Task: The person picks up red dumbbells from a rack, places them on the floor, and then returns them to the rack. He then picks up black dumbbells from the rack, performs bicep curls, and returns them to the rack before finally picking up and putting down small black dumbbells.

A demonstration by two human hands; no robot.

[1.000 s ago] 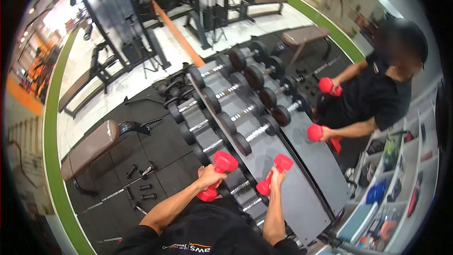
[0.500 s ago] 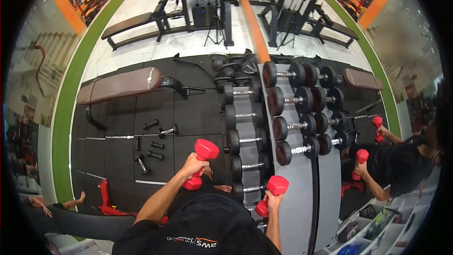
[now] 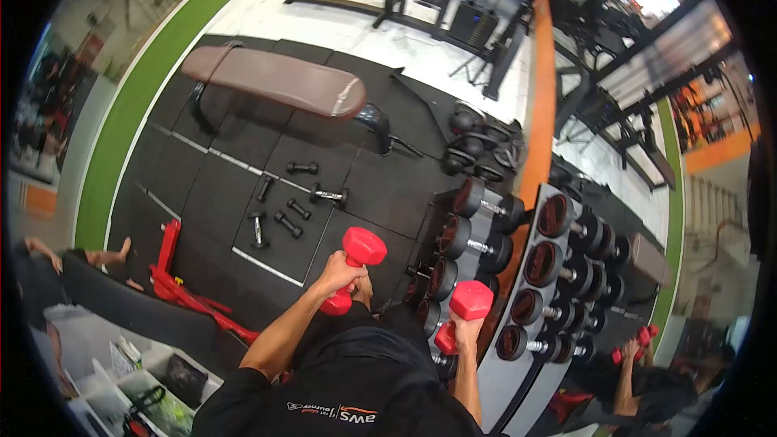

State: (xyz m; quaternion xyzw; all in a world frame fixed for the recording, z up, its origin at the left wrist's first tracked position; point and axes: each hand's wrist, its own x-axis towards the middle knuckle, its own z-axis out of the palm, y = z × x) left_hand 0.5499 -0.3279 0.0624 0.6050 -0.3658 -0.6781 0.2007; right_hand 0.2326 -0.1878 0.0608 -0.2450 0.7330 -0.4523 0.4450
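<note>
- The left hand (image 3: 341, 273) is wrapped around the handle of a glossy red hexagonal-headed dumbbell (image 3: 363, 246) — one head points forward, the other back towards the body.
- The right hand (image 3: 465, 332) is closed around a matching red hexagonal dumbbell (image 3: 471, 299), also tilted, its upper head jutting past the fist.
- The two hands are apart, both weights held up in front of a black T-shirt (image 3: 372, 384) with white and orange lettering.
- Beside the right hand, large round-headed black dumbbells with chrome handles (image 3: 479, 246) stand in rows on a grey rack (image 3: 498, 384).
- Ahead of the left hand, several small black dumbbells (image 3: 303, 168) lie on the black tiled floor (image 3: 202, 202) — near a long brown padded bench (image 3: 275, 81).
- A reflection (image 3: 639, 388) of the person shows at lower right.
</note>
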